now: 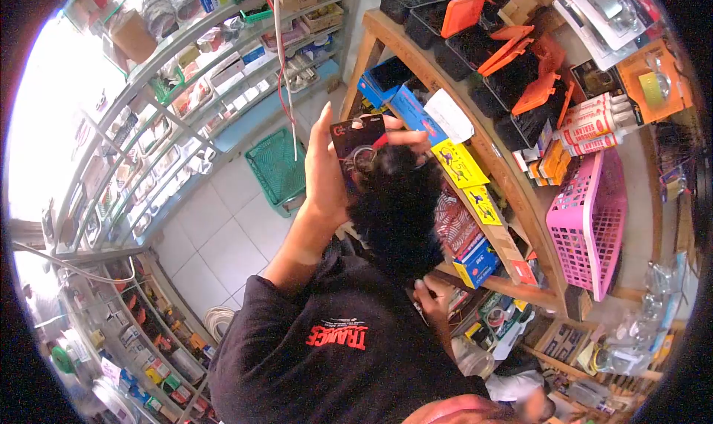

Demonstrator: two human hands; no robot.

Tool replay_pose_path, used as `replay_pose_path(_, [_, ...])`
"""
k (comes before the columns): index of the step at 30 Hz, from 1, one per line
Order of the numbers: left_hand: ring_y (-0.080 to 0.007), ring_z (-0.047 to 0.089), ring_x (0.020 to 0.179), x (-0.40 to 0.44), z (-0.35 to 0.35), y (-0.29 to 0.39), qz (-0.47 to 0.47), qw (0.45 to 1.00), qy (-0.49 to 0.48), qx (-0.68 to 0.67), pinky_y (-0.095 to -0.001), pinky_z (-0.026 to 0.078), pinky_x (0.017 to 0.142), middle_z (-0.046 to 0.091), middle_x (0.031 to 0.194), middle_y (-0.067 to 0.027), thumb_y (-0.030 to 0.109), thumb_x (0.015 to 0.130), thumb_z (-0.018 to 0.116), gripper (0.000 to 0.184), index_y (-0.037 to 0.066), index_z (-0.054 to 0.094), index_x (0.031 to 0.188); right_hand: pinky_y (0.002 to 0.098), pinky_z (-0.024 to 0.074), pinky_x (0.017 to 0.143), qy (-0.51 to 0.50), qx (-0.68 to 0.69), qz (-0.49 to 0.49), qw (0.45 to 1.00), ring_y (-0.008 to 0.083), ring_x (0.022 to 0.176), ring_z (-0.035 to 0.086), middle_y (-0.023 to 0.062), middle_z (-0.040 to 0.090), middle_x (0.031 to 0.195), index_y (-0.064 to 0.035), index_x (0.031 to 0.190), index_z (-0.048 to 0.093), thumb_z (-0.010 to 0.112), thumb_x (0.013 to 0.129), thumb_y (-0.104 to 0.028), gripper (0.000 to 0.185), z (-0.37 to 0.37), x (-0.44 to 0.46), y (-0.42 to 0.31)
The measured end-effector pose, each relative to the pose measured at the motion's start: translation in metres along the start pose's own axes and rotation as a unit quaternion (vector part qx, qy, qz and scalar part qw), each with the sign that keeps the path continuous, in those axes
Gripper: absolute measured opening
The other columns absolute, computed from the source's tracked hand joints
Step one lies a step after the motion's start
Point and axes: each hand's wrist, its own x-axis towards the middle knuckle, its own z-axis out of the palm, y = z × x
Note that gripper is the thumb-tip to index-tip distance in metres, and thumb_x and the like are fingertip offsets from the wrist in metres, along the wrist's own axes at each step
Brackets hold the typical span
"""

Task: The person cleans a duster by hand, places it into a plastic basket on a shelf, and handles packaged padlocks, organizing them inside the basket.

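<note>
My left hand (324,175) is raised at the upper middle, its fingers closed around a dark, red-marked packaging card (349,138) with a round clear part. A fuzzy black mass (401,209) lies just below and right of the card and hides part of it; what it is I cannot tell. Lower down, my right hand (433,298) is beside the lower shelf, fingers bent around a thin object too small to make out. My black shirt with red lettering (338,338) fills the lower middle.
Wooden shelving (512,171) on the right carries black bins, sealant tubes (594,123) and a pink basket (587,227). On the tiled floor (223,249) stands a green basket (278,168). Stocked racks (156,105) line the left. Another person (520,387) is at the lower right.
</note>
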Motion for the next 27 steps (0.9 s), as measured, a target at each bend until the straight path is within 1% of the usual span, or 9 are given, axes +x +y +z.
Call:
replay_pose_path(2, [-0.0418,0.053,0.113,0.001,0.0,-0.002,-0.006,0.999,0.035,0.014,-0.0506,0.04,0.101,0.058,0.117,-0.0278,0.06,0.091,0.034,0.069,-0.001,0.056,0.116,0.025,0.0331,0.047,0.013,-0.026,-0.046,0.998,0.0078,0.05,0.044,-0.0007,0.05,0.058,-0.0035,0.067,0.052,0.064,0.085,-0.008,0.023,-0.006,-0.002,0.02])
replay_pose_path(6, [-0.0347,0.058,0.109,-0.004,0.012,-0.02,-0.032,0.982,0.176,0.057,-0.0474,0.043,0.099,0.06,0.118,-0.0206,0.057,0.091,0.038,0.064,0.0,0.057,0.116,0.0238,0.0262,0.041,0.047,0.125,0.055,0.99,0.0059,0.042,0.033,-0.0029,0.034,0.052,-0.0078,0.057,0.032,0.055,0.089,-0.004,0.039,0.004,0.01,-0.049])
replay_pose_path(9, [-0.0328,0.058,0.109,-0.006,0.0,-0.015,-0.033,0.997,0.061,0.024,-0.0469,0.044,0.098,0.061,0.117,-0.0191,0.055,0.092,0.037,0.064,0.0,0.055,0.119,0.0239,0.0254,0.043,0.026,0.012,-0.029,0.999,0.0054,0.044,0.035,-0.0027,0.036,0.053,-0.0084,0.056,0.033,0.056,0.088,-0.005,0.039,0.004,0.003,-0.013])
replay_pose_path(11, [-0.0326,0.059,0.108,-0.003,-0.001,-0.008,-0.04,0.998,0.024,0.051,-0.047,0.044,0.098,0.062,0.114,-0.0188,0.055,0.092,0.037,0.064,0.0,0.055,0.119,0.0282,0.0442,0.058,-0.002,-0.086,-0.011,0.996,0.0124,0.063,0.057,0.0055,0.059,0.065,0.0031,0.078,0.064,0.07,0.082,-0.009,0.014,-0.012,-0.007,0.017])
replay_pose_path(13, [-0.0321,0.059,0.108,-0.004,-0.001,-0.005,-0.045,0.995,0.012,0.087,-0.0457,0.044,0.097,0.062,0.112,-0.0193,0.056,0.093,0.035,0.065,0.0,0.056,0.117,0.0279,0.0444,0.059,-0.004,-0.02,0.006,1.0,0.0124,0.063,0.057,0.0045,0.058,0.064,0.0026,0.078,0.063,0.069,0.082,-0.007,0.013,-0.018,-0.002,0.009])
replay_pose_path(15, [-0.0312,0.059,0.107,-0.005,-0.003,-0.017,-0.063,0.99,0.11,0.067,-0.044,0.044,0.097,0.062,0.112,-0.0196,0.056,0.093,0.034,0.065,0.0,0.056,0.117,0.0274,0.0437,0.058,-0.001,0.041,0.045,0.998,0.0111,0.061,0.054,0.0029,0.055,0.064,0.002,0.074,0.061,0.069,0.081,-0.003,0.012,-0.017,0.003,-0.029])
replay_pose_path(17, [-0.0285,0.06,0.104,-0.009,-0.001,-0.026,-0.056,0.99,0.122,0.044,-0.0402,0.044,0.097,0.062,0.112,-0.0183,0.056,0.094,0.032,0.067,-0.001,0.056,0.117,0.0236,0.0261,0.042,0.08,0.007,-0.054,0.995,0.0062,0.043,0.037,-0.0021,0.038,0.056,-0.0059,0.057,0.036,0.059,0.084,-0.001,0.035,-0.005,0.007,-0.042])
replay_pose_path(23, [-0.0251,0.061,0.101,-0.011,-0.004,-0.012,-0.123,0.976,0.081,0.158,-0.0377,0.046,0.096,0.063,0.111,-0.0157,0.057,0.094,0.032,0.069,-0.004,0.056,0.117,0.0235,0.025,0.042,0.05,-0.012,-0.028,0.998,0.0053,0.044,0.038,-0.0033,0.038,0.052,-0.0067,0.059,0.04,0.059,0.086,-0.004,0.033,-0.052,0.009,-0.013])
replay_pose_path(27, [-0.0217,0.06,0.107,-0.017,-0.008,-0.021,-0.129,0.974,0.107,0.152,-0.0363,0.044,0.098,0.062,0.117,-0.011,0.054,0.095,0.036,0.061,0.003,0.054,0.124,0.0272,0.0371,0.054,-0.013,-0.095,-0.04,0.995,0.0118,0.055,0.05,0.0033,0.05,0.063,0.001,0.071,0.053,0.065,0.08,-0.005,0.016,-0.075,0.014,-0.018])
